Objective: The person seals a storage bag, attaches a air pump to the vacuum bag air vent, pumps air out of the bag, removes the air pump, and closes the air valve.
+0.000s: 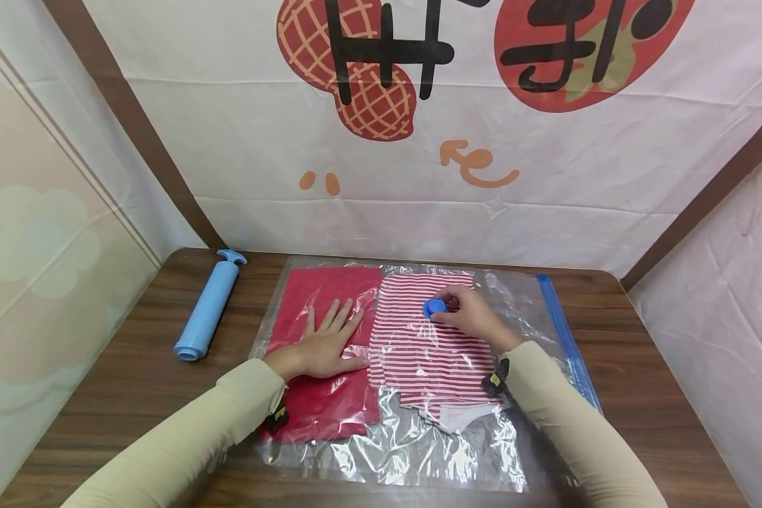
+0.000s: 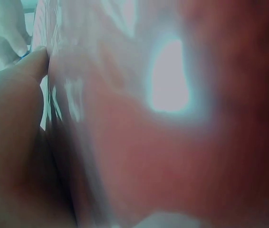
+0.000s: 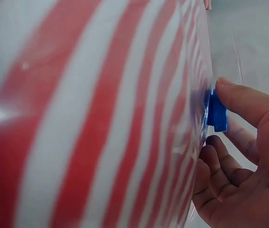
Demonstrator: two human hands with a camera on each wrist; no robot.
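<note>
A clear plastic vacuum storage bag (image 1: 387, 455) lies flat, with a folded red garment (image 1: 314, 286) and a red-and-white striped garment (image 1: 419, 353) inside. My left hand (image 1: 327, 346) rests on the bag over the red garment, palm down with fingers spread. On the striped side, my right hand (image 1: 473, 314) pinches the blue valve cap (image 1: 434, 308) between thumb and fingers. The right wrist view shows the cap (image 3: 219, 114) standing out from the plastic under the thumb. Red cloth behind shiny plastic fills most of the left wrist view.
A light blue hand pump (image 1: 208, 307) lies at the left of the brown wooden table (image 1: 133, 402). The bag's blue zip edge (image 1: 565, 331) runs down its right side. Printed fabric walls (image 1: 419, 169) stand behind the table and at both sides.
</note>
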